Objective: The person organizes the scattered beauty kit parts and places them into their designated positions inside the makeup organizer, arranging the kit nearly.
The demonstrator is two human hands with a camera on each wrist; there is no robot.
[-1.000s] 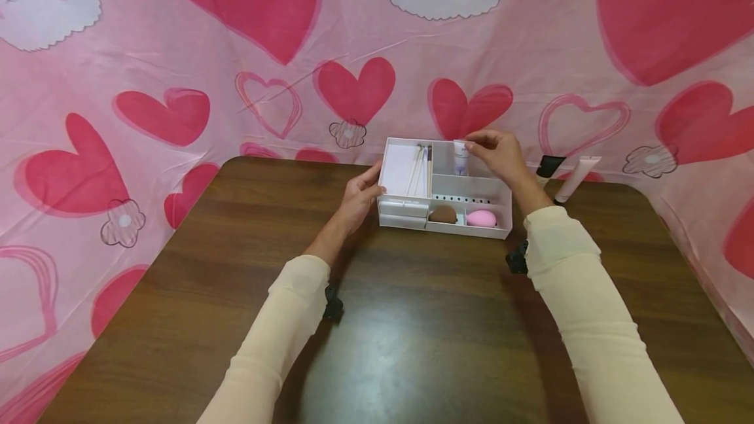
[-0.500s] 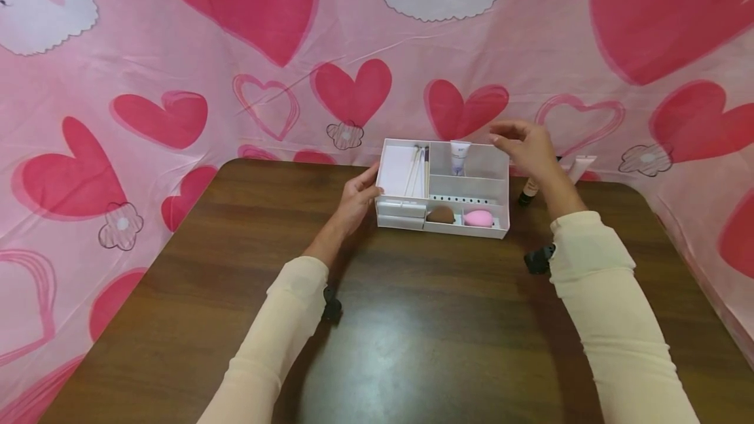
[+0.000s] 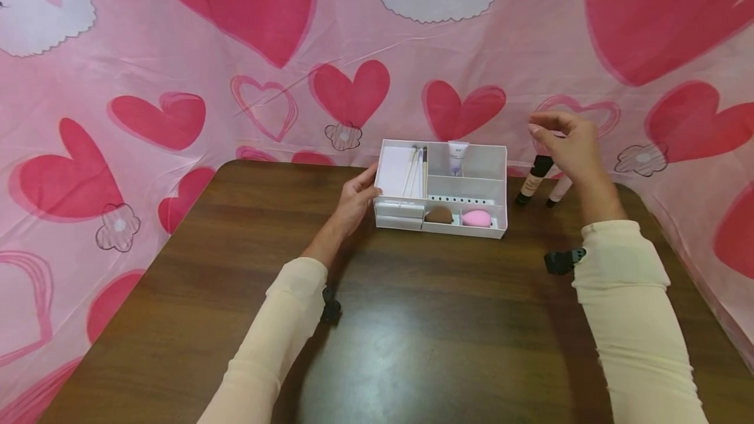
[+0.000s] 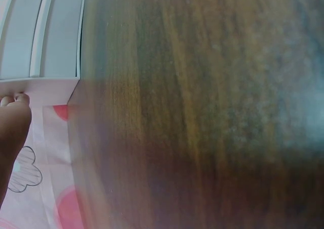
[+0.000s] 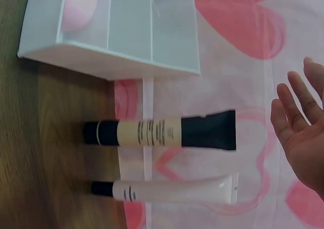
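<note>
A white makeup organizer (image 3: 465, 187) stands toward the back of the table. My left hand (image 3: 355, 203) rests against its left wall, fingers along the side and thumb by the front corner. In the head view, a small white tube (image 3: 456, 159) stands in a back compartment and thin brushes (image 3: 415, 172) lean at the left. A brown makeup sponge (image 3: 439, 215) and a pink makeup sponge (image 3: 476, 218) lie in front. My right hand (image 3: 573, 146) holds nothing and hovers above a beige tube with black ends (image 5: 150, 132) and a pale pink tube with a black cap (image 5: 172, 190), both upright on their caps.
The brown wooden table (image 3: 377, 319) reaches back to a pink cloth (image 3: 259, 31) printed with hearts. Two small drawers (image 4: 40, 34) form the organizer's front left. The two tubes stand just right of the organizer, near the table's back edge.
My right hand has let go of the small white tube, leaving it in the back compartment, and moved right to above the two standing tubes. My left hand has stayed at the organizer.
</note>
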